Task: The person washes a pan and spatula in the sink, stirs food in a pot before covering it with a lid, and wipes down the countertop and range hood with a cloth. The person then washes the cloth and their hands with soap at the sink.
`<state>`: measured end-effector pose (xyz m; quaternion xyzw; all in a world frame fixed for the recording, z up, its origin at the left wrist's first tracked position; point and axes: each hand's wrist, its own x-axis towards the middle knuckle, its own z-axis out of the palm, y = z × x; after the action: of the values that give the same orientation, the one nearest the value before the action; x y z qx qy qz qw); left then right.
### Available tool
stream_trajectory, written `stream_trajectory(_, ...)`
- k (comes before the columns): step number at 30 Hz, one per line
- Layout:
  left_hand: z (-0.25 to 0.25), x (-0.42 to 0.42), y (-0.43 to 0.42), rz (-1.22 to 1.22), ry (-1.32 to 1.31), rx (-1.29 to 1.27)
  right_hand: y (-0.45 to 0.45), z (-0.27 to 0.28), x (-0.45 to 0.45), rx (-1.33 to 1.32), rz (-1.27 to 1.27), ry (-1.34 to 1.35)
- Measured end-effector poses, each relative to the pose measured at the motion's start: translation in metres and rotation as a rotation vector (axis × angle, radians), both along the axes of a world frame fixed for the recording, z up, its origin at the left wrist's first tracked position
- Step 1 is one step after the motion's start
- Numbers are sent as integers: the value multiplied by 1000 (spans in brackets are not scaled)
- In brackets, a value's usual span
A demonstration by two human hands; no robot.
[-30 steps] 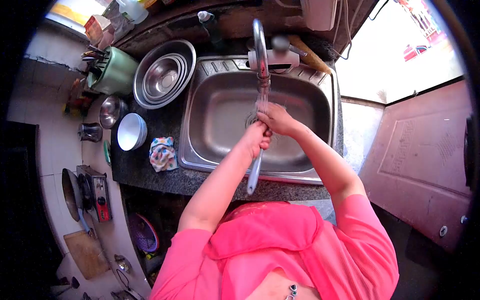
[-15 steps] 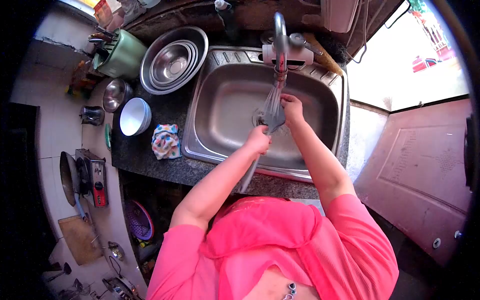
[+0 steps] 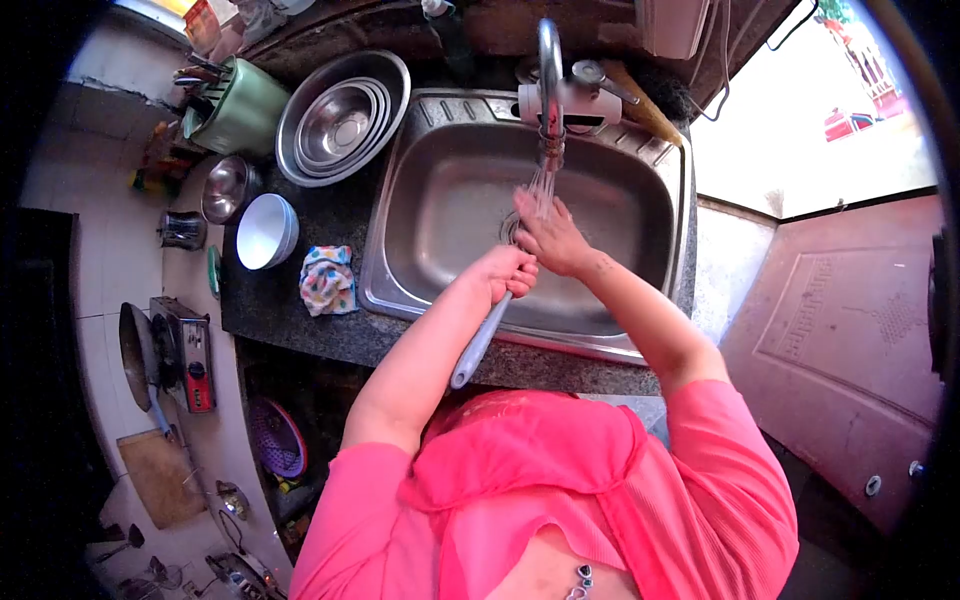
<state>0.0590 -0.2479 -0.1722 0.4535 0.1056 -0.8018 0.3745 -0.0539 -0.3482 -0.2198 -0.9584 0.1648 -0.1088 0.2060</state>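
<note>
Closed left hand (image 3: 508, 272) in a fist around a grey-handled utensil (image 3: 480, 342), high on its shaft; held right hand (image 3: 552, 238) unclenched, fingers stretched out, just beyond the left. Could not tell the form of the utensil's far end, hidden at the hands, nor any contact between it and the right fingers. Noted dark counter (image 3: 290, 345) around steel sink (image 3: 450, 190); placed utensil over the near part of the basin, slanting out across the front rim, butt end close to pink clothing (image 3: 530, 445). Noted nested steel bowls (image 3: 345, 125) left of the sink, curved tap (image 3: 550, 75) above the basin, white bowls (image 3: 268, 232) nearer the front, dotted cloth (image 3: 328, 282) beside the left rim. Noted, smallest of all, stream of water (image 3: 543, 187) falling onto the right hand. Judged splashing over the rim possible, from a flat palm set across the stream or tilted towards the counter; judged wetting of the cloth possible by the same cause. Rated twisting or sliding of the utensil as chief risk, from wet fingers on a smooth-looking shaft with only one fist closed. Judged snagging of the butt end on the clothing possible, from pulling too close to the body.
</note>
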Motion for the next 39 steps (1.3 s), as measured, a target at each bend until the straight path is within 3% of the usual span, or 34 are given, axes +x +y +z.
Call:
stream_trajectory(1, 4, 2, 5, -9, -10, -66, 2, 7, -10, 64, 120, -6)
stream_trajectory(4, 4, 0, 11, 83, -25, -5, -6, 35, -53, -82, 378, 181)
stream_trajectory(6, 5, 1, 12, 118, -49, 11, -31, 55, -74, -265, 336, 301)
stream_trajectory(8, 3, 3, 9, 171, -17, 27, -54, 75, -84, -382, 86, 371)
stream_trajectory(12, -17, 2, -14, 266, 241, 127, -81, 132, -71, -222, -241, -300)
stream_trajectory(16, -20, -6, -32, 276, 377, 159, -111, 156, -45, -376, -496, -357)
stream_trajectory(20, -20, -9, -10, 133, -142, 56, -113, 161, -22, -210, -594, 69)
stream_trajectory(23, 9, -4, 14, 100, -392, -49, -98, 187, -7, 15, -498, 422)
stream_trajectory(26, 30, 4, 32, 135, -402, -115, -85, 153, -31, -187, -406, 9)
stream_trajectory(29, 54, -1, 54, 143, -639, -256, -71, 168, -54, 63, -243, -124)
stream_trajectory(30, 60, 1, 62, 132, -660, -287, -62, 176, -60, 705, -150, -169)
stream_trajectory(32, 72, 5, 78, 106, -702, -351, -50, 186, -79, 1235, -11, -189)
stream_trajectory(34, 81, 5, 98, 127, -712, -364, -64, 99, -81, 1488, -298, -47)
stream_trajectory(35, 79, 8, 109, 128, -712, -389, -44, 97, -74, 1015, -135, -50)
stream_trajectory(36, 78, 14, 121, 123, -719, -416, -23, 96, -66, 201, -108, 48)
stream_trajectory(37, 76, 18, 134, 113, -722, -449, -2, 95, -58, -346, -216, 34)
stream_trajectory(38, 79, 18, 148, 130, -763, -431, 32, 116, -38, 103, -364, -22)
stream_trajectory(39, 84, 11, 167, 143, -797, -393, 67, 149, -20, -41, -181, -153)
